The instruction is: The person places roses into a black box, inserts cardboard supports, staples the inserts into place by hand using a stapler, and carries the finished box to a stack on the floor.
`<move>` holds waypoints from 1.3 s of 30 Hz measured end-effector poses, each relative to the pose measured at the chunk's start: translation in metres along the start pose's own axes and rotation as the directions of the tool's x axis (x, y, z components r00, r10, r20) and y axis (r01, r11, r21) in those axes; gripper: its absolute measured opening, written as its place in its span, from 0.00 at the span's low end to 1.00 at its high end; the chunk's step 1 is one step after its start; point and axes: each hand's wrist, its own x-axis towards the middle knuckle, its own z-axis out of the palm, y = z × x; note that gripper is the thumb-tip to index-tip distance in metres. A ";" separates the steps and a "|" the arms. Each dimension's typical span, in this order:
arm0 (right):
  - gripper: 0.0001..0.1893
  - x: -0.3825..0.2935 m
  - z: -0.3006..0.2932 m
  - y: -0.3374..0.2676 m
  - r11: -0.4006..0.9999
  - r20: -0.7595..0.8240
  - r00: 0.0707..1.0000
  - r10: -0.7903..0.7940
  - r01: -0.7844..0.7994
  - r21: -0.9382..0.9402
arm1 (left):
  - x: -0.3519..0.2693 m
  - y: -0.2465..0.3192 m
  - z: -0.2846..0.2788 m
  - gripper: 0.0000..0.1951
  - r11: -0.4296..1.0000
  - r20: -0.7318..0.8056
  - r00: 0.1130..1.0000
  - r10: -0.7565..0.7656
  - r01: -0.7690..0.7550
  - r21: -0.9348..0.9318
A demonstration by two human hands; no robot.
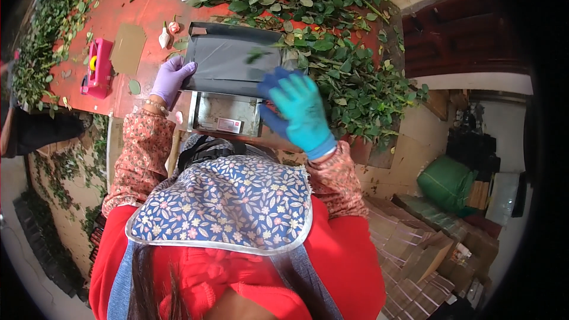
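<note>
My left hand [171,78], in a thin purple glove, grips the left edge of a shallow black tray [231,60], its thumb over the rim. At the tray's lower right corner is my right hand [295,109], in a teal and dark-blue work glove, slightly blurred with its fingers apart. A blurred green leaf [255,55] shows above the tray's surface. Just below the tray lies an open metal box [226,111] with a small printed label [229,125] in it. Two rosebuds, one wrapped in white netting [164,38] and one pink [174,26], lie left of the tray.
Leafy rose stems [351,66] pile up at the right of the red table [146,4]; more foliage [49,31] lines its left. A pink tape dispenser [101,69] stands beside a cardboard piece [128,49]. Bundled cardboard [400,249] is stacked on the floor at right.
</note>
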 end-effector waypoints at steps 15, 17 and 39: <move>0.38 0.043 0.106 -0.026 0.985 0.263 0.961 0.083 -0.039 -0.168 | 0.002 0.000 -0.008 0.08 1.000 0.050 0.999 0.013 -0.014 0.025; 0.36 0.029 0.131 -0.025 0.948 0.258 0.963 0.075 0.012 -0.319 | -0.002 0.008 -0.003 0.07 0.998 0.033 0.999 -0.023 0.021 0.052; 0.39 0.050 0.118 -0.055 0.936 0.349 0.889 0.297 -0.198 -0.292 | -0.038 0.011 -0.129 0.19 -0.067 0.215 0.970 -0.111 -0.223 0.973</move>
